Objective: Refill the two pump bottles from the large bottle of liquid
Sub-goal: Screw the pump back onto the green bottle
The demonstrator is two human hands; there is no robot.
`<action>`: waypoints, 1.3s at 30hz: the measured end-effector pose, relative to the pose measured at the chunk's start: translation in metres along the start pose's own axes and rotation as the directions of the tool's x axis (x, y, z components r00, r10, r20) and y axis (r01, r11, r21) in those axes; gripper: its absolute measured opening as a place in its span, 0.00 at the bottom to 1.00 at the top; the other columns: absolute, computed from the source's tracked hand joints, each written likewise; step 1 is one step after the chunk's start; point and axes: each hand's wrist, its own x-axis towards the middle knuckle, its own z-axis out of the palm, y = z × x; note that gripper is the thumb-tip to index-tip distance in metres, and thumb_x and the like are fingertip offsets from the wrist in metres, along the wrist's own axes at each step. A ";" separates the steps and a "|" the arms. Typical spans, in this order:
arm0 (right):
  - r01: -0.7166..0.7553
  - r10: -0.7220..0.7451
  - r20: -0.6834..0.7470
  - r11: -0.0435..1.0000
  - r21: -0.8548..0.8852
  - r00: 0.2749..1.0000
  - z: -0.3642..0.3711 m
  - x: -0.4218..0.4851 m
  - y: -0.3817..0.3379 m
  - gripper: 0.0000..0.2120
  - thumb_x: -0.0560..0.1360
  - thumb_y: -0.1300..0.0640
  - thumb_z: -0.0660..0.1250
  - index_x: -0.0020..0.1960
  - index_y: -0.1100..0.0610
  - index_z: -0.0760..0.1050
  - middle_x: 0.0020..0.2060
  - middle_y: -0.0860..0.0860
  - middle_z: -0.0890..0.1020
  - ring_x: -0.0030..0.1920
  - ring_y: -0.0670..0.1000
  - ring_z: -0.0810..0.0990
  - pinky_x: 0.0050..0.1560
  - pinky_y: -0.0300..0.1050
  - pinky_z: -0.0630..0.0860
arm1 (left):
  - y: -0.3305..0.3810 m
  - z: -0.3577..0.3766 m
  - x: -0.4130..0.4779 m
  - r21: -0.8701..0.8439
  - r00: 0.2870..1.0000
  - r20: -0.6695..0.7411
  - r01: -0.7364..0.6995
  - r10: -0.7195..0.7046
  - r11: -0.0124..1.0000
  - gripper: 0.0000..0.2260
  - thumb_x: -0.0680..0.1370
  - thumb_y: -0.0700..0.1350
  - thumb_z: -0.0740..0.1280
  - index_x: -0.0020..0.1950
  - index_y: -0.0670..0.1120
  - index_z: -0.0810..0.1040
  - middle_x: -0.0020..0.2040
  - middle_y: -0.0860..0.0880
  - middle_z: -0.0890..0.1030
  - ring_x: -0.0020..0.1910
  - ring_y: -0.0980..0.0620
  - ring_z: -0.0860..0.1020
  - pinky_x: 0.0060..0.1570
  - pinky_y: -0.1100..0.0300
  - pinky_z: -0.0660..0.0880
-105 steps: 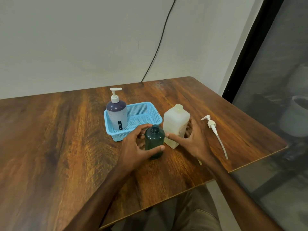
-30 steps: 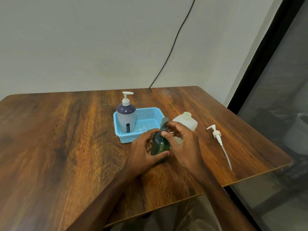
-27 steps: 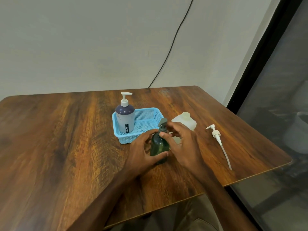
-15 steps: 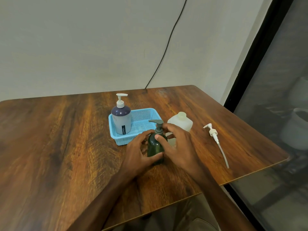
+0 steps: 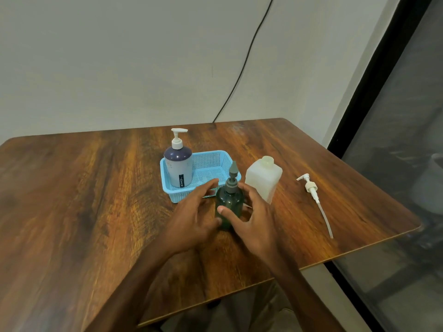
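Two hands: both at the dark green pump bottle (image 5: 229, 204), which stands upright on the wooden table (image 5: 84, 212) just in front of the blue basket (image 5: 211, 161)
Left hand (image 5: 191, 219): fingers spread and loosely curved beside the bottle's left side; motion blur makes it hard to tell whether they touch it
Right hand (image 5: 251, 219): fingers spread, thumb lying across the front of the bottle
Green bottle's pump: grey, seated on the neck
Purple-topped pump bottle (image 5: 178, 166): upright in the basket's left end, white pump on
Large bottle (image 5: 263, 179): translucent white, uncapped, upright just right of the green bottle
Loose white pump (image 5: 314, 197): lying on the table, well right of the large bottle
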 end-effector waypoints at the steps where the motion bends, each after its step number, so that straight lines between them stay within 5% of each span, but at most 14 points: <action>1: 0.000 0.000 0.007 1.000 -0.001 1.000 0.001 0.000 0.001 0.32 0.67 0.36 0.75 0.67 0.33 0.64 0.56 0.21 0.69 0.55 0.30 0.72 0.59 0.32 0.71 | 0.004 -0.006 -0.002 -0.023 0.999 -0.028 -0.018 0.018 1.000 0.34 0.74 0.48 0.76 0.79 0.54 0.70 0.75 0.57 0.75 0.72 0.62 0.73 0.71 0.60 0.75; 5: 0.026 -0.026 -0.023 0.999 -0.030 0.999 0.007 0.001 0.002 0.31 0.67 0.38 0.76 0.62 0.28 0.61 0.51 0.14 0.68 0.53 0.19 0.68 0.48 0.16 0.66 | 0.028 0.001 0.009 -0.230 0.955 -0.277 0.039 -0.104 0.972 0.22 0.71 0.58 0.78 0.63 0.56 0.80 0.61 0.59 0.83 0.59 0.59 0.82 0.56 0.63 0.83; 9: 0.009 -0.009 -0.048 1.000 -0.010 0.999 0.015 0.003 0.012 0.33 0.69 0.46 0.78 0.69 0.41 0.67 0.65 0.37 0.76 0.62 0.35 0.72 0.62 0.37 0.68 | 0.041 0.023 0.032 -0.161 0.931 -0.337 0.085 -0.136 0.983 0.21 0.65 0.64 0.80 0.51 0.59 0.77 0.50 0.63 0.82 0.48 0.59 0.81 0.45 0.72 0.78; 11: 0.001 -0.001 -0.023 1.000 0.011 1.000 0.016 0.004 0.015 0.35 0.69 0.47 0.78 0.72 0.44 0.67 0.68 0.42 0.76 0.64 0.39 0.72 0.61 0.33 0.66 | 0.038 0.025 0.038 -0.128 0.923 -0.369 0.070 -0.113 0.989 0.18 0.68 0.59 0.83 0.48 0.60 0.76 0.48 0.63 0.81 0.46 0.61 0.81 0.43 0.74 0.77; 14: 0.014 -0.013 -0.026 1.000 0.019 1.000 0.017 0.004 0.016 0.34 0.69 0.45 0.78 0.70 0.40 0.66 0.65 0.33 0.74 0.58 0.29 0.70 0.51 0.17 0.62 | 0.033 0.017 0.038 -0.114 0.920 -0.383 0.039 -0.081 0.993 0.17 0.70 0.52 0.84 0.51 0.60 0.80 0.48 0.63 0.84 0.48 0.64 0.83 0.46 0.73 0.79; 18: 0.026 -0.026 -0.018 0.999 0.043 1.000 0.016 0.004 0.014 0.33 0.68 0.42 0.75 0.67 0.32 0.63 0.53 0.14 0.67 0.55 0.19 0.68 0.42 0.12 0.63 | 0.037 0.016 0.034 -0.107 0.940 -0.334 0.030 -0.064 0.994 0.17 0.70 0.49 0.79 0.56 0.61 0.80 0.51 0.65 0.84 0.53 0.63 0.84 0.57 0.64 0.82; 23: 0.014 -0.014 -0.009 0.998 0.053 1.000 0.019 0.005 0.016 0.32 0.69 0.46 0.78 0.69 0.39 0.68 0.61 0.30 0.75 0.61 0.34 0.74 0.62 0.30 0.66 | 0.041 0.023 0.036 -0.121 0.976 -0.174 0.113 -0.133 0.986 0.24 0.72 0.50 0.69 0.69 0.56 0.79 0.67 0.55 0.82 0.68 0.55 0.78 0.74 0.52 0.72; 25: 0.026 -0.026 -0.013 0.999 0.026 1.000 0.017 0.006 0.018 0.30 0.69 0.49 0.79 0.66 0.38 0.69 0.56 0.25 0.74 0.56 0.28 0.73 0.57 0.22 0.65 | 0.042 0.026 0.035 -0.113 0.982 -0.136 0.113 -0.128 0.987 0.27 0.72 0.54 0.70 0.72 0.58 0.75 0.70 0.57 0.79 0.69 0.55 0.76 0.72 0.54 0.72; 31: 0.013 -0.014 -0.006 1.000 -0.007 1.000 0.019 0.004 0.017 0.36 0.71 0.48 0.77 0.74 0.46 0.65 0.69 0.42 0.75 0.66 0.40 0.71 0.59 0.25 0.61 | 0.038 0.026 0.035 -0.076 0.910 -0.383 0.142 -0.160 0.987 0.25 0.68 0.63 0.80 0.60 0.55 0.79 0.56 0.58 0.82 0.52 0.56 0.80 0.52 0.63 0.80; 35: -0.011 0.011 0.019 1.000 0.007 1.000 0.018 0.005 0.016 0.37 0.70 0.48 0.77 0.74 0.44 0.65 0.71 0.41 0.73 0.70 0.43 0.72 0.66 0.38 0.65 | 0.030 0.017 0.035 -0.099 0.920 -0.377 0.074 -0.106 0.992 0.21 0.70 0.54 0.83 0.60 0.53 0.83 0.54 0.58 0.87 0.52 0.58 0.85 0.57 0.59 0.83; 39: -0.028 0.026 0.027 0.998 0.061 0.999 0.018 0.004 0.012 0.34 0.71 0.45 0.76 0.72 0.40 0.66 0.68 0.38 0.74 0.59 0.29 0.71 0.59 0.25 0.63 | 0.034 0.020 0.035 -0.140 0.953 -0.284 0.064 -0.102 0.988 0.15 0.72 0.49 0.75 0.57 0.61 0.81 0.52 0.67 0.86 0.57 0.64 0.84 0.64 0.57 0.80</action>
